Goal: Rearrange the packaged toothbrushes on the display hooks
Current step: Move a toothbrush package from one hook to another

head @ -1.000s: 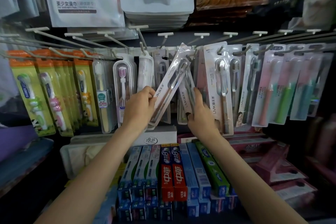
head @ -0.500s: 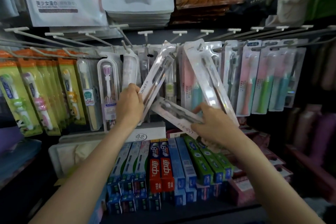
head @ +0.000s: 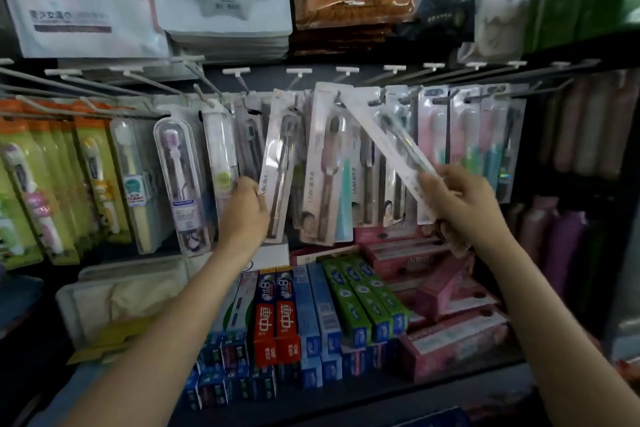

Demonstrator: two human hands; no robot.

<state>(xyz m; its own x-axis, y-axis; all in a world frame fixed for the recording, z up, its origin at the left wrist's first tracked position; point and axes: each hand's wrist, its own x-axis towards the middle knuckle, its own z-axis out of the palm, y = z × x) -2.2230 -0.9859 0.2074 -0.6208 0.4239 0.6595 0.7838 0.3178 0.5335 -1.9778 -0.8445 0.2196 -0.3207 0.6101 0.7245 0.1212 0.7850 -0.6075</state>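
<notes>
Left hand (head: 244, 208) gripping a hanging white toothbrush pack (head: 277, 163), right hand (head: 460, 199) pinching a tilted clear pack (head: 391, 146) by the hooks (head: 341, 70).

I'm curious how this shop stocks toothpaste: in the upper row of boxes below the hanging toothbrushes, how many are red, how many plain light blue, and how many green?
Red boxes: 2
Light blue boxes: 2
Green boxes: 3
Total: 7
</notes>
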